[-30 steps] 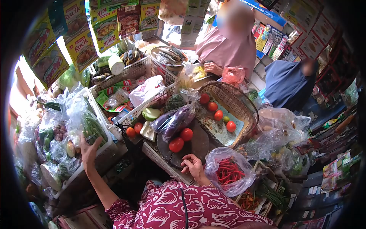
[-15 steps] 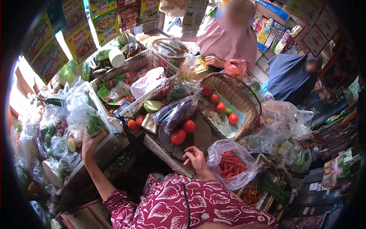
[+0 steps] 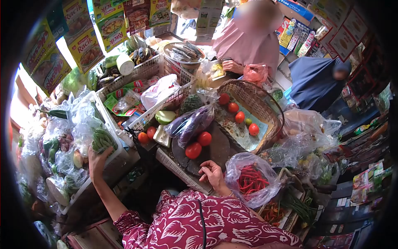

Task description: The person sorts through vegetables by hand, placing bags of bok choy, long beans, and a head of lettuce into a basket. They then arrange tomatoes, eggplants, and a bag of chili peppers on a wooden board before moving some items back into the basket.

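At the left, my left hand [image 3: 98, 161] is closed on the lower end of a clear plastic bag of green beans [image 3: 102, 139], at the rim of a white crate [image 3: 121, 154]. My right hand [image 3: 213, 174] hangs with loosely curled fingers by the front edge of a round dark board [image 3: 217, 146], and nothing shows in it. On that board lie red tomatoes [image 3: 193, 150] and bagged eggplants [image 3: 191, 123]. Beside my right hand, a clear bag of red chilies [image 3: 251, 178] lies open.
Behind the board are a wicker basket [image 3: 271, 135] with tomatoes and a white crate [image 3: 159, 66] of packets. A metal bowl of fish [image 3: 183, 53] stands farther back. Seasoning packets [image 3: 83, 39] hang above. Two people, in a pink covering [image 3: 251, 50] and a blue covering [image 3: 313, 85], are across.
More of the green beans shows above my left hand, which stays at nearly the same spot. My right hand stays almost still. The view has shifted slightly.
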`<state>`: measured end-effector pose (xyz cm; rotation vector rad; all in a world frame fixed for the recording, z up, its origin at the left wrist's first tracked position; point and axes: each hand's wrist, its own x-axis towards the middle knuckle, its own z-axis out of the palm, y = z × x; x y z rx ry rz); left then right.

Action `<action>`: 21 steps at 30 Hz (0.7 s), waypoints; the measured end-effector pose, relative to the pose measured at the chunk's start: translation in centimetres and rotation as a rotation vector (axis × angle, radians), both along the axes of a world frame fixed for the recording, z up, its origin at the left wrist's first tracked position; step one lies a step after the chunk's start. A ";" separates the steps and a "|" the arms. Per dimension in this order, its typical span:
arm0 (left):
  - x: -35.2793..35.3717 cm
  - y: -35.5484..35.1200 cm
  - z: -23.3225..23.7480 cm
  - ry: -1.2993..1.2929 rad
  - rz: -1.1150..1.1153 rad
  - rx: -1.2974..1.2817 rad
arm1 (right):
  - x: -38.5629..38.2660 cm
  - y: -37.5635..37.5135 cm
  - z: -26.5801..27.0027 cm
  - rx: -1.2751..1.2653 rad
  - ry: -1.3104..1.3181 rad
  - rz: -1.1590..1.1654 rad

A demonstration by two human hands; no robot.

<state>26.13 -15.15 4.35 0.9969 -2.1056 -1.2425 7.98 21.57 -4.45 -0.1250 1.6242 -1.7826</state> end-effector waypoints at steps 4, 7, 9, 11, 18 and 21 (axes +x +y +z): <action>0.1 0.1 -0.2 0.000 0.059 -0.018 | -0.1 0.1 -0.2 0.008 -0.002 0.003; 0.1 0.3 0.0 0.089 0.102 0.035 | -0.1 0.1 -0.3 -0.008 -0.008 -0.002; 0.5 -0.4 -0.7 0.154 0.153 0.087 | 0.0 -0.1 -0.3 -0.017 -0.019 0.016; 1.5 -2.4 -3.4 0.431 0.318 0.047 | 0.0 -0.2 -0.2 -0.022 0.008 -0.011; 3.6 -4.6 -5.8 0.885 0.545 0.069 | 0.1 -0.3 -0.9 0.017 0.061 0.007; 3.0 -3.5 -3.1 1.357 0.467 0.534 | -0.1 -0.1 -1.7 -0.001 0.109 0.030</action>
